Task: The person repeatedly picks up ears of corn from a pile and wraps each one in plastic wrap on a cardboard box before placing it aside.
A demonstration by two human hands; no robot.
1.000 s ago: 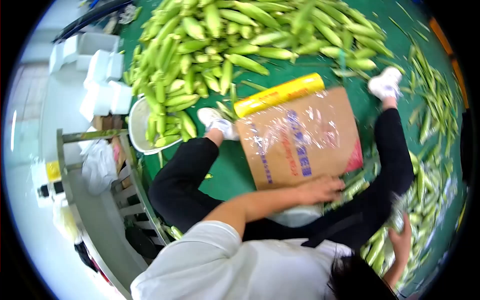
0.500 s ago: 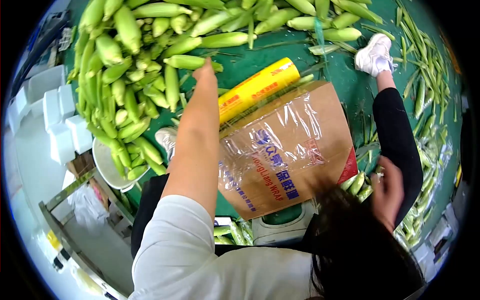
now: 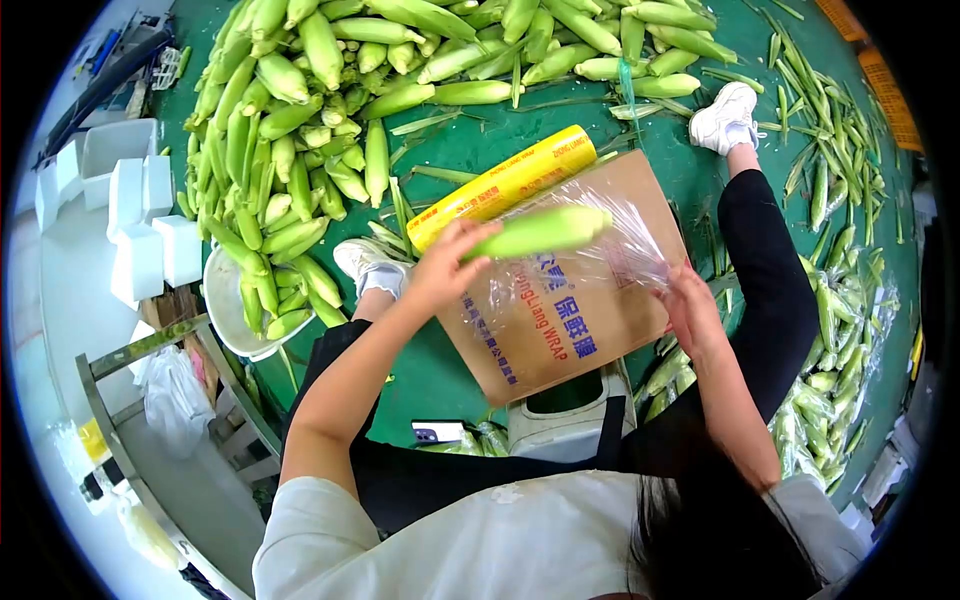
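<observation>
My left hand (image 3: 447,266) grips one end of a green corn ear (image 3: 548,231), tilted over a cardboard box (image 3: 530,330) with blue and red print. On the box's right side, my right hand (image 3: 686,305) pinches the edge of clear plastic film (image 3: 625,215), which stretches in creases back toward the yellow film roll (image 3: 510,185). That roll lies along the box's far edge. Beyond it is a large pile of unwrapped corn ears (image 3: 300,120).
A white bucket (image 3: 222,300) with corn stands at the left, near a wooden frame (image 3: 140,345). Film-wrapped corn (image 3: 820,400) lies at the right. A phone (image 3: 438,431) and a grey plastic stool (image 3: 560,428) are near my lap. Orange crates (image 3: 888,95) stand at the far right.
My left hand has come back from the pile with a corn ear. My right hand has moved from the right side to the box and taken hold of the film.
</observation>
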